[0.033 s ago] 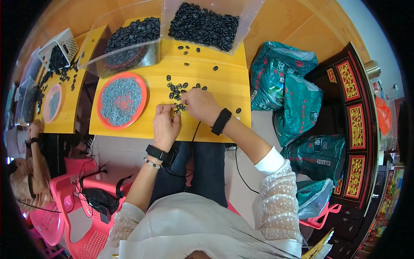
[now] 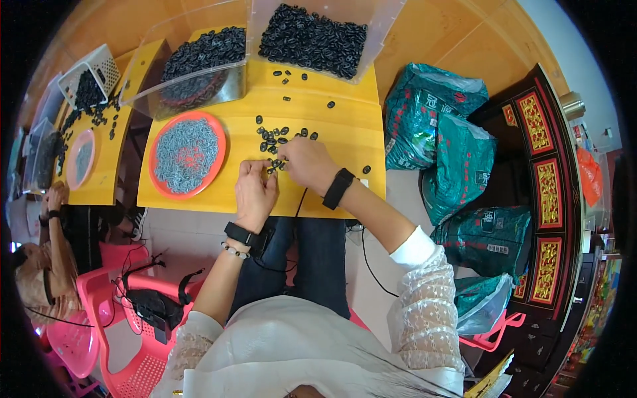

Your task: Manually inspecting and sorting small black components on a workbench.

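Note:
Both of my hands are over the near edge of the yellow table, fingertips close together. My left hand is closed, its thumb and fingers pinching at a small black oval piece. Just right of it, my right hand bends down with its fingertips drawn together; what they grip is mostly hidden. Between and beyond the fingers lies a loose cluster of black oval pieces, which seem to have holes. To the left, a red-orange round tray holds a heap of small silvery metal pieces.
Two clear plastic bins of black pieces stand at the back. Green sacks rest right of the table. At far left another person's hands are by a second table with a white basket. Pink chairs stand at left.
My right hand and forearm have shifted very slightly to the left and nearer to me. The left hand stays in place.

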`<state>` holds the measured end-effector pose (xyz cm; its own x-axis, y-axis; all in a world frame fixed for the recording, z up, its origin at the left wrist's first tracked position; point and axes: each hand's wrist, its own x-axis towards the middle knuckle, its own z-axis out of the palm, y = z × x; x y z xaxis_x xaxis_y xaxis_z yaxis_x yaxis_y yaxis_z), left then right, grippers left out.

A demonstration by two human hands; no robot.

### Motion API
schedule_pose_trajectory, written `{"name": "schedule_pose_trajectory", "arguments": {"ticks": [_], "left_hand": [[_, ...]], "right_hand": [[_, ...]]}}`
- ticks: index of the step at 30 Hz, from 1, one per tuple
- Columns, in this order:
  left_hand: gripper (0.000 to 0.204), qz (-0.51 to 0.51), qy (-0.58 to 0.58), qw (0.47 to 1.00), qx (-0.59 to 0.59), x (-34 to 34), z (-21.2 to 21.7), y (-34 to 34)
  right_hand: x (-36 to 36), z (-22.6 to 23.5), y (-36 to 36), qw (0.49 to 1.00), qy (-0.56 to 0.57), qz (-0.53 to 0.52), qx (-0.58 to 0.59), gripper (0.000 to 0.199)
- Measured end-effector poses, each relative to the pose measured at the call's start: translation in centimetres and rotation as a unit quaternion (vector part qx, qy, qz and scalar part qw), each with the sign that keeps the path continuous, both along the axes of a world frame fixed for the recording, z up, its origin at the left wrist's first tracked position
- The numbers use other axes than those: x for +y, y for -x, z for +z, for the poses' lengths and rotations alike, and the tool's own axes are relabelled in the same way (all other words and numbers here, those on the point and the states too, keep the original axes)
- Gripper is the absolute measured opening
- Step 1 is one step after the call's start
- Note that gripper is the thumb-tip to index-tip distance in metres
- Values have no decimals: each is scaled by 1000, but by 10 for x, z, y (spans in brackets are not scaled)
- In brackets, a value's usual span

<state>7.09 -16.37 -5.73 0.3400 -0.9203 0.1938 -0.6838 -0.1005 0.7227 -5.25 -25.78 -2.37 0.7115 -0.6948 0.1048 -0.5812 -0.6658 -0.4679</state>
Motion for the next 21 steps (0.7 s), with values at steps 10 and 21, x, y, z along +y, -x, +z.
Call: {"name": "schedule_pose_trajectory", "arguments": {"ticks": [10, 21], "left_hand": [[13, -5, 33, 999, -2, -1, -7, 0], [22, -3, 36, 999, 36, 12, 9, -12]], "right_hand": [[15, -12, -11, 997, 77, -29, 8, 5], [10, -14, -21, 996, -21, -77, -50, 11]]}}
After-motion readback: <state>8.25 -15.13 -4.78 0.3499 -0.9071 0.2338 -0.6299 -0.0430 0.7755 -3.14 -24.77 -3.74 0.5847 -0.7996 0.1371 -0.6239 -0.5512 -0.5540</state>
